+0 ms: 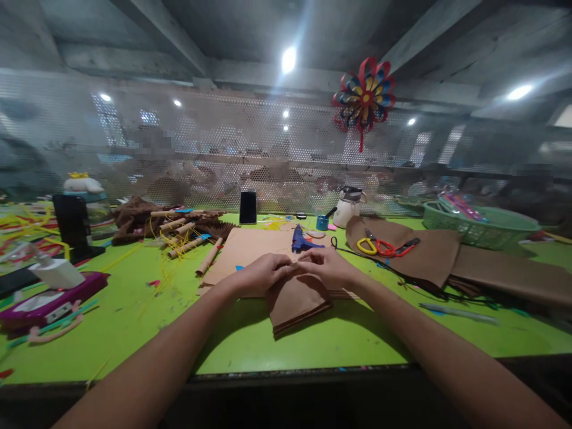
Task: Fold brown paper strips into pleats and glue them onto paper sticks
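Both my hands meet at the top of a folded piece of brown paper (298, 301), which fans out in layers toward me. The fingers of my left hand (270, 271) pinch its narrow upper end. My right hand (328, 267) grips the same end from the other side, fingertips close to the left ones. Just beyond the hands lies a blue glue gun (304, 239), on a stack of flat brown paper sheets (245, 249). The exact fold under my fingertips is hidden.
Scissors (384, 246) lie on brown paper (411, 262) at the right, before a green basket (504, 232). Rolled paper tubes (185, 241) and a phone (248, 207) stand or lie farther back. A purple power strip (58, 301) is at the left, a pen (460, 314) at the right.
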Action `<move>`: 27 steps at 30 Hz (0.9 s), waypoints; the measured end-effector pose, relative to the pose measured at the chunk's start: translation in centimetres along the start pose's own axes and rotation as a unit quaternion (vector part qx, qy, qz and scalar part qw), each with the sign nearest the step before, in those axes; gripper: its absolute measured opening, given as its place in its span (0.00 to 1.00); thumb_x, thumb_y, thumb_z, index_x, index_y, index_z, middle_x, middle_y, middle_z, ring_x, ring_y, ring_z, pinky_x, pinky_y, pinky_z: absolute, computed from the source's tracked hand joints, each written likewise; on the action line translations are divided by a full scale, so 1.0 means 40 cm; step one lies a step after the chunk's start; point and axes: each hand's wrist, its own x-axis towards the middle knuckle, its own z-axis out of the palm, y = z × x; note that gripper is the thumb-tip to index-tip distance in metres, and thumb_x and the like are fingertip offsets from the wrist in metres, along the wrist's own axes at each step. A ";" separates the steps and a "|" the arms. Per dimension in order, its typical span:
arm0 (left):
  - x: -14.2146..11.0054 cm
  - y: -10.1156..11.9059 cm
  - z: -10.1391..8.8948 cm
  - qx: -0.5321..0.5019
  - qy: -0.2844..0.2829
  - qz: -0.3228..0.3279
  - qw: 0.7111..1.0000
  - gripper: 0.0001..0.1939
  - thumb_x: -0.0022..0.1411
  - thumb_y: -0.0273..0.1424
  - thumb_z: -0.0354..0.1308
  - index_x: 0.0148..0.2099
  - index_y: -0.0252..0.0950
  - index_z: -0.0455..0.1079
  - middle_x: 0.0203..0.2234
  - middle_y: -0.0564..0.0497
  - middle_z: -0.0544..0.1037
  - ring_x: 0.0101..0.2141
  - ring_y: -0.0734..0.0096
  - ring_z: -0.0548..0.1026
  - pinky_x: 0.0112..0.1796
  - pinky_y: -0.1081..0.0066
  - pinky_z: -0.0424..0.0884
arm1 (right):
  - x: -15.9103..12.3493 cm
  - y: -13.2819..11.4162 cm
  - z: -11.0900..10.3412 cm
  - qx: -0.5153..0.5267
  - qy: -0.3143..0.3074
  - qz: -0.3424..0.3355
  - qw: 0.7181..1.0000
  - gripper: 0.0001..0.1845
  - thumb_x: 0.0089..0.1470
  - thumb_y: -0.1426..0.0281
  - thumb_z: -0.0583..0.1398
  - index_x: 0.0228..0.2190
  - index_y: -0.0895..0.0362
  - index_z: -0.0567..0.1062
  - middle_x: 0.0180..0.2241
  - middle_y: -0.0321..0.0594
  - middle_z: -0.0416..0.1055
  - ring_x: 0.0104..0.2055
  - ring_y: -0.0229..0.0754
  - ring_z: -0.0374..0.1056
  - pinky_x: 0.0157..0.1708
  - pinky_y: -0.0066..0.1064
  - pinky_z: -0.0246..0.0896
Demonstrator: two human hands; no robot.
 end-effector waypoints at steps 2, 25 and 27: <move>-0.001 0.003 0.005 0.026 0.022 0.008 0.999 0.18 0.62 0.41 0.42 0.40 0.34 0.68 0.32 0.49 0.74 0.31 0.70 0.67 0.31 0.74 0.60 | -0.001 -0.002 0.003 0.052 -0.015 0.008 0.998 0.17 0.45 0.60 0.61 0.29 0.62 0.75 0.26 0.40 0.71 0.28 0.37 0.64 0.28 0.28 0.58; -0.012 0.008 -0.012 0.140 0.098 0.026 0.985 0.14 0.59 0.36 0.47 0.31 0.34 0.69 0.22 0.52 0.72 0.23 0.75 0.64 0.25 0.76 0.54 | -0.005 -0.005 -0.035 0.178 -0.022 0.006 0.984 0.18 0.40 0.61 0.64 0.30 0.63 0.75 0.21 0.40 0.72 0.21 0.36 0.66 0.20 0.26 0.60; -0.011 0.008 -0.012 0.148 0.099 0.028 0.984 0.13 0.59 0.35 0.47 0.32 0.34 0.69 0.22 0.51 0.73 0.23 0.75 0.65 0.25 0.76 0.54 | -0.004 -0.008 -0.033 0.168 -0.007 0.002 0.986 0.18 0.40 0.60 0.64 0.28 0.63 0.75 0.20 0.40 0.72 0.20 0.35 0.65 0.19 0.26 0.59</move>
